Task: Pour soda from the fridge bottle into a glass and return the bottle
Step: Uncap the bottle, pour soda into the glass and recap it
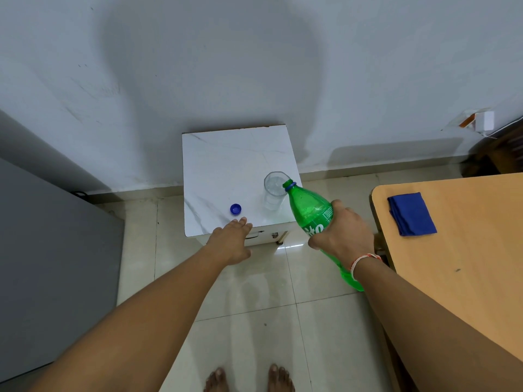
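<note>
My right hand [343, 234] grips a green soda bottle [310, 209] around its middle. The bottle is tilted, its uncapped mouth at the rim of a clear glass [273, 193] that holds clear liquid. The glass stands near the right front of a small white marble-topped cabinet [226, 159]. A blue bottle cap [235, 209] lies on the top, left of the glass. My left hand [232, 240] reaches flat toward the cabinet's front edge, fingers apart, just short of the cap and holding nothing.
A grey fridge [51, 250] stands at the left. A wooden table [467, 264] with a folded blue cloth [411, 215] is at the right. The wall runs behind the cabinet. Pale floor tiles and my bare feet [249, 379] lie below.
</note>
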